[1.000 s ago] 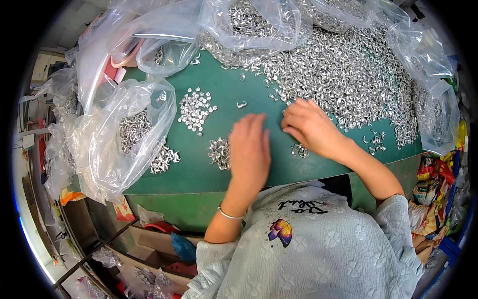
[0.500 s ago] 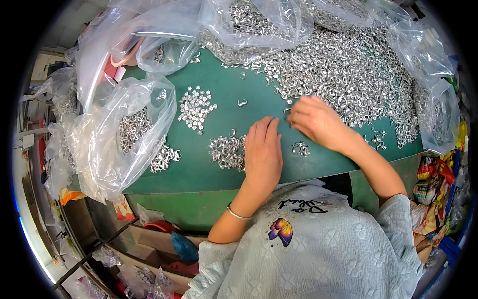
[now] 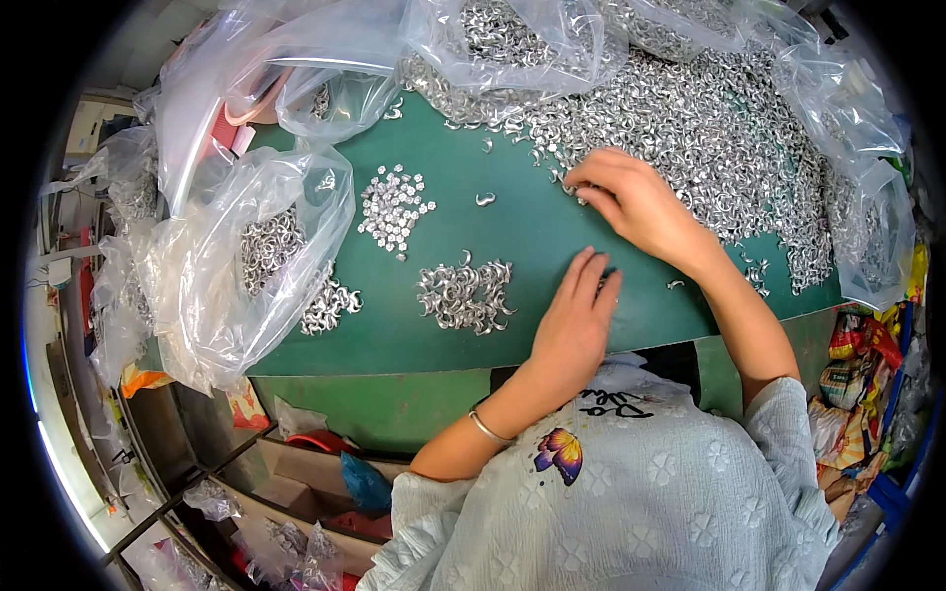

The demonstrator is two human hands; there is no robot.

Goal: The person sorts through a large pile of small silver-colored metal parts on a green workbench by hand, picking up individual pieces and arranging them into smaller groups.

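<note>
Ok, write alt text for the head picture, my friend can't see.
A person's right hand is at the edge of a big heap of silver pieces, the left hand over a green table. Clear bags hold more.

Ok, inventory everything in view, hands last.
Table: one, green, centre
Large curved-piece heap: one, silver, back right
Small piles: several, silver, table's front half
Flower-shaped pieces: dozens, silver, centre left
Plastic bags: several, clear, back and sides
Container: one, pink, back left
Blue bag: one, blue, lower left
Packets: several, multicoloured, far right
Shirt: one, pale grey, bottom
Bracelet: one, silver, left wrist
Left hand: one, bare, table front
Right hand: one, bare, heap's edge
</note>
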